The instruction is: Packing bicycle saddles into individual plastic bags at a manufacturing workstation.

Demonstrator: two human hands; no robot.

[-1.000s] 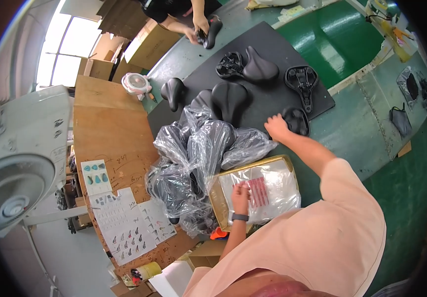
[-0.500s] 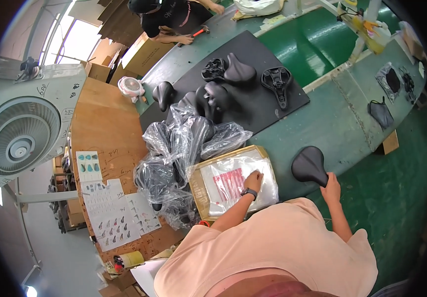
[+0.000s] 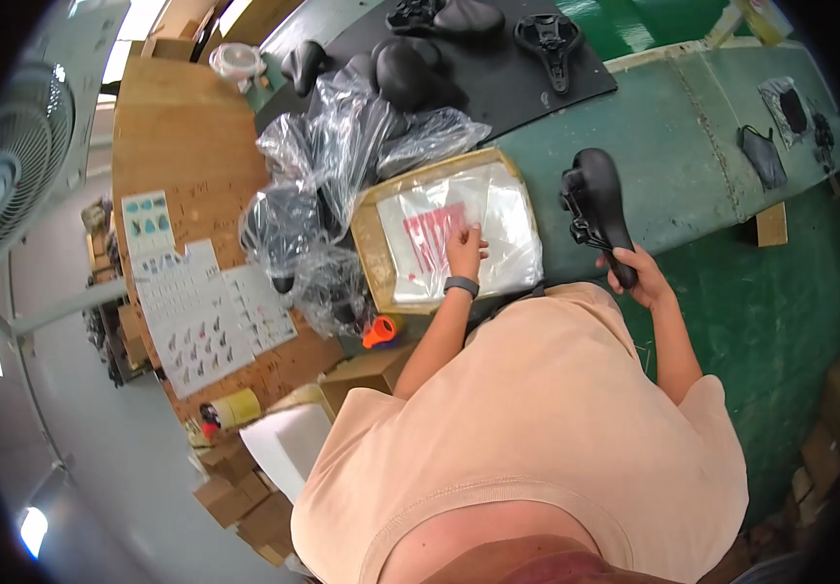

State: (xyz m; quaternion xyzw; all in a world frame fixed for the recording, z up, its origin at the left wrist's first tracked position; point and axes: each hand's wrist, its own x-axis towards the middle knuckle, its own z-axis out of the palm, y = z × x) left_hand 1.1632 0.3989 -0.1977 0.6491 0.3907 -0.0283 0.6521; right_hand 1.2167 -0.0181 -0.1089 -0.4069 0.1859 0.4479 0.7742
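Note:
A black bicycle saddle [image 3: 603, 190] is tilted on its side above the green table edge, its underside rails and clamp facing left. My right hand [image 3: 642, 277] is closed around the saddle's narrow nose. Over a shallow yellow-brown box [image 3: 369, 209], my left hand [image 3: 466, 255] rests on a stack of clear plastic bags [image 3: 503, 219] with red print, its fingers loosely bent and apart. Saddles wrapped in clear plastic [image 3: 342, 146] lie heaped just beyond and left of the box.
Several unwrapped saddles [image 3: 410, 78] lie on a black mat [image 3: 590, 83]. Paper sheets [image 3: 191, 311] cover part of the wooden table at left, near an orange tape roll [image 3: 379, 332]. A fan [image 3: 11, 175] stands far left; dark pouches [image 3: 763, 156] lie at right.
The saddle has turned from top-up onto its side, showing its underside, with my right hand still on its nose. My left hand's fingers have loosened over the bags. The view has shifted.

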